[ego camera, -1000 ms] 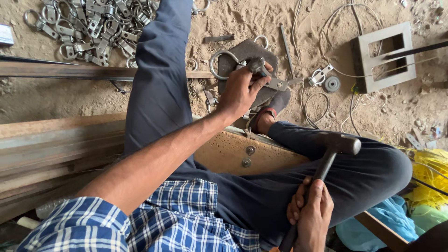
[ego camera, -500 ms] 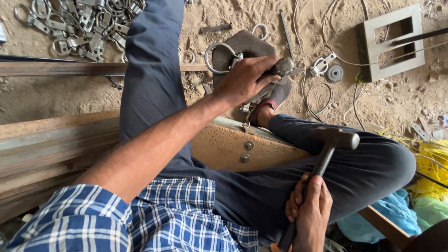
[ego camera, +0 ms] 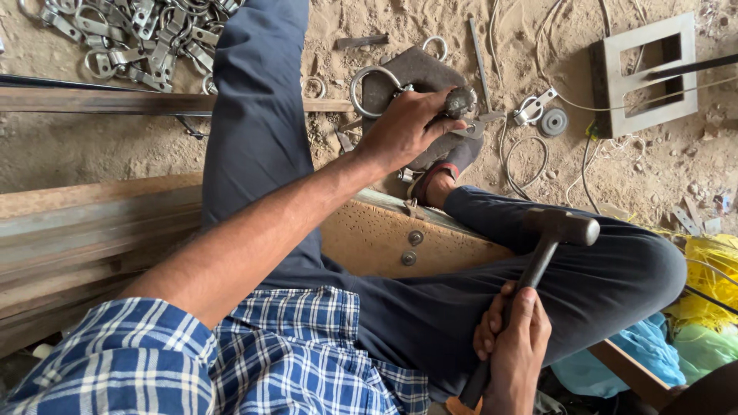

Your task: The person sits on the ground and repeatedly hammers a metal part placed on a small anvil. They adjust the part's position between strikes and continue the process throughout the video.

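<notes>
A: What's different from a second ago?

B: The left hand [ego camera: 403,127] has slid its dark round-headed punch [ego camera: 460,101] toward three o'clock on the dark metal plate [ego camera: 415,73], just past the steel ring [ego camera: 370,86]. Fingers wrapped tightly around it.

A: And the hammer [ego camera: 538,265]?

B: Barely moved. The right hand [ego camera: 513,350] is closed round its handle at five o'clock, head resting over the thigh, not raised.

A: So?

B: Looks like positioning is settling; no strike is under way. Loose clamps [ego camera: 138,38] lie at eleven o'clock.
</notes>
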